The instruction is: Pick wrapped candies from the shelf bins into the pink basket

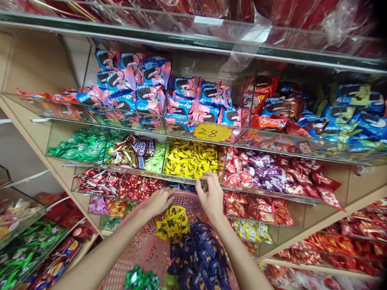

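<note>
My left hand (160, 200) is at the far rim of a pink perforated basket (133, 241), its fingers loosely bent and nothing visible in them. At the front edge of a bin of yellow-wrapped candies (192, 157) is my right hand (211, 195), thumb and fingers curved and apart, with no candy showing between them. Inside the basket lie a heap of yellow-wrapped candies (173, 222), a larger pile of dark blue packets (201, 253) and some green-wrapped candies (142, 278).
Pink-and-blue cookie packs (148, 92) fill the shelf above, behind a clear front with a yellow "28" tag (213, 132). Beside the yellow candies are Snickers bars (144, 149), green candies (81, 145) and purple-wrapped candies (266, 169). Lower bins hold red packets (140, 186).
</note>
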`<state>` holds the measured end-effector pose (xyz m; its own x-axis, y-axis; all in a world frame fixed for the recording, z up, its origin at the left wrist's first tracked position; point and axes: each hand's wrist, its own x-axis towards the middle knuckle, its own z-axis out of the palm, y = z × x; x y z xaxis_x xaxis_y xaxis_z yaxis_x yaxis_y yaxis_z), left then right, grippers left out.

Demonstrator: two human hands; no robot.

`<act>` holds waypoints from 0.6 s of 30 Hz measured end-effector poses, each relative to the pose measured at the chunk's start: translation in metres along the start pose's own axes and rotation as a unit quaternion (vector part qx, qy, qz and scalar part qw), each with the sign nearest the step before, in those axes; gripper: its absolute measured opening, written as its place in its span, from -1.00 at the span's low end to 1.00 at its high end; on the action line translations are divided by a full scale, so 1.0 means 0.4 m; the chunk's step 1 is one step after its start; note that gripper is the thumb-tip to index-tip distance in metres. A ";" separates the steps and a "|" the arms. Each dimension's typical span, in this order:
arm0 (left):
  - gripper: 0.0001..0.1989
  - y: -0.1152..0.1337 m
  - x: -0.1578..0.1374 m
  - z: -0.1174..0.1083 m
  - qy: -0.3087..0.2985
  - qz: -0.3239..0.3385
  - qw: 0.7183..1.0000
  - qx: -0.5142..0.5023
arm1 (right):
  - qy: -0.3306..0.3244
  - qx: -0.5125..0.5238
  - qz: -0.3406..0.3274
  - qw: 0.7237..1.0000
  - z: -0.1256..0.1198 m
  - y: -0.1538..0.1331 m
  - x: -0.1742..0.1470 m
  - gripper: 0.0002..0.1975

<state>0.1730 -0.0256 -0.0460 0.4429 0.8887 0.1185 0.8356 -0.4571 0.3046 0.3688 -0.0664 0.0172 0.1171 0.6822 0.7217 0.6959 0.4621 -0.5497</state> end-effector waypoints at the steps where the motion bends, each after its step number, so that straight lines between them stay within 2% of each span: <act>1: -0.58 0.000 0.000 0.000 0.002 0.003 1.000 0.003 | -0.001 -0.010 0.006 1.000 -0.001 0.001 0.001 -0.86; 8: -0.58 -0.002 -0.001 0.002 0.018 0.015 0.999 0.027 | -0.014 -0.078 0.033 0.996 -0.003 -0.001 -0.001 -0.82; 18: -0.58 -0.005 0.000 0.006 0.016 0.011 1.000 0.023 | -0.034 -0.095 0.022 0.995 -0.005 -0.004 0.009 -0.78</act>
<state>0.1722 -0.0246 -0.0490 0.4512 0.8788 0.1552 0.8404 -0.4769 0.2573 0.3697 -0.0659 0.0214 0.1069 0.7391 0.6650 0.8131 0.3199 -0.4864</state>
